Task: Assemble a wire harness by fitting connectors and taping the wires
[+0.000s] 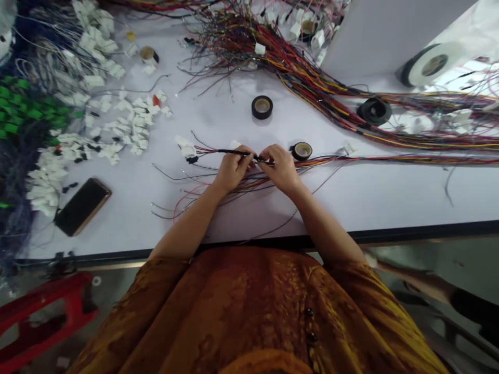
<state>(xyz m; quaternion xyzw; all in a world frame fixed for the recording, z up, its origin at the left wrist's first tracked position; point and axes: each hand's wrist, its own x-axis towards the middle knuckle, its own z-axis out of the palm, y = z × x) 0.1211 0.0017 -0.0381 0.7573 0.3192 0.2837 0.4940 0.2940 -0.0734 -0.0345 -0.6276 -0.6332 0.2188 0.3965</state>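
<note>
Harness [224, 151] runs crosswise between my two hands, its black-wrapped stretch in my fingertips above the table [393, 195]. Far left lie green connectors [19, 106], then a phone [83, 206] near the front edge and a scatter of white connectors [128, 122] behind it, all well apart from my fingers. Next comes the harness's left end, where a few wires fan out beside a white plug [187, 147] and a black plug [192, 160], beyond my left hand. My left hand [233, 169] is closed on the wrapped part, thumb and fingertips gripping it. Just right of that, near the left fingertips, my right hand [279, 165] pinches the same dark stretch between thumb and forefinger. Loose wires [249, 183] pass under my hands. One tape roll [262, 107] sits behind them; another roll [302, 151] is just beside my right hand. Past it, the long wires [401, 159] stretch off to the right.
</note>
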